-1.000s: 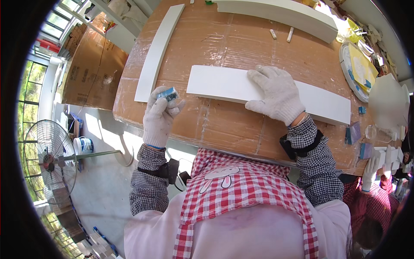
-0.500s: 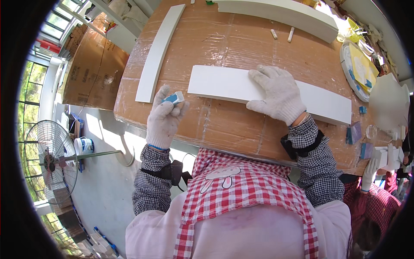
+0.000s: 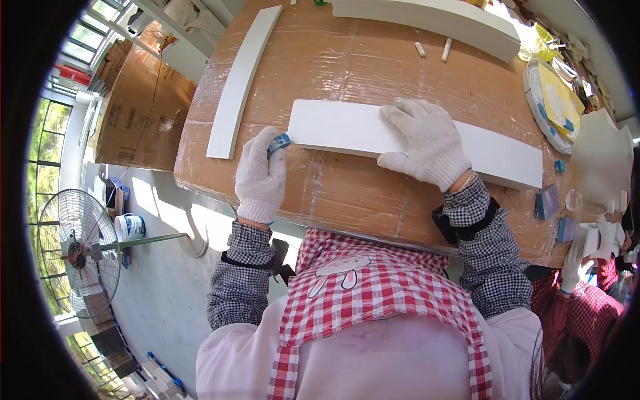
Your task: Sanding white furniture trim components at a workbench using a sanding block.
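Observation:
A long white board lies across the cardboard-covered table in front of me. My left hand, in a white knit glove, is closed round a small blue sanding block. The block is at the board's left end; whether it touches the edge is hard to tell. My right hand, gloved too, lies on top of the board with its fingers spread, thumb near the front edge.
Another white board lies at the left, a thicker one at the far side. Two white sticks lie between. Blue blocks and a round tray are at the right, near a co-worker's gloved hand. A fan stands left.
My left hand has moved slightly right and turned, bringing the blue block to the board's left end. My right hand stays on the board.

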The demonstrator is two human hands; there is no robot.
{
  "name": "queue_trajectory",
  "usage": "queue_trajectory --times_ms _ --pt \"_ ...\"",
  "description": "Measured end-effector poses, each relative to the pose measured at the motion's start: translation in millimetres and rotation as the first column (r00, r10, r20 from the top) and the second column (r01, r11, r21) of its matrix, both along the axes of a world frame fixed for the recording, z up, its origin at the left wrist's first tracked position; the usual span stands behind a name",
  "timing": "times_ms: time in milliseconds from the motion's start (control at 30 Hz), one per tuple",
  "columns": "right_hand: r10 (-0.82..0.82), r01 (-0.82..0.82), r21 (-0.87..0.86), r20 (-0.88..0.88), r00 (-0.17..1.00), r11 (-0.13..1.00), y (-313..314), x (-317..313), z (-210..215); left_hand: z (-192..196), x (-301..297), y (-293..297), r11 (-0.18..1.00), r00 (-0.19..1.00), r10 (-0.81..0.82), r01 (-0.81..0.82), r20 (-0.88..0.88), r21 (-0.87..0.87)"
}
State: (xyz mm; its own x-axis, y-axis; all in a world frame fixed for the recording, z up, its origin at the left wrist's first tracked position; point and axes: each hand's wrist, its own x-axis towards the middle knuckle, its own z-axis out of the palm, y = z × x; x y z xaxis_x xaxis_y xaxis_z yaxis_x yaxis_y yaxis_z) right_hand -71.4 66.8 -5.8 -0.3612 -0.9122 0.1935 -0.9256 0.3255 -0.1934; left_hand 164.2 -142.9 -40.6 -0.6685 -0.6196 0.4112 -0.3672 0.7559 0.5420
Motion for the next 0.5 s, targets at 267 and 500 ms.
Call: queue_trajectory --times_ms 267,500 --pt "0.011 -0.011 -0.011 -0.005 1.0 1.0 0.2 -0.7 0.3 -0.8 -2.2 1.0 0.991 1.0 -0.017 0.016 0.006 0.131" --pt "0.018 -0.018 -0.04 -0.006 1.0 0.999 0.6 0.8 0.9 5.8 -7.7 -0.6 0.993 0.998 -0.059 0.055 0.028 0.106"
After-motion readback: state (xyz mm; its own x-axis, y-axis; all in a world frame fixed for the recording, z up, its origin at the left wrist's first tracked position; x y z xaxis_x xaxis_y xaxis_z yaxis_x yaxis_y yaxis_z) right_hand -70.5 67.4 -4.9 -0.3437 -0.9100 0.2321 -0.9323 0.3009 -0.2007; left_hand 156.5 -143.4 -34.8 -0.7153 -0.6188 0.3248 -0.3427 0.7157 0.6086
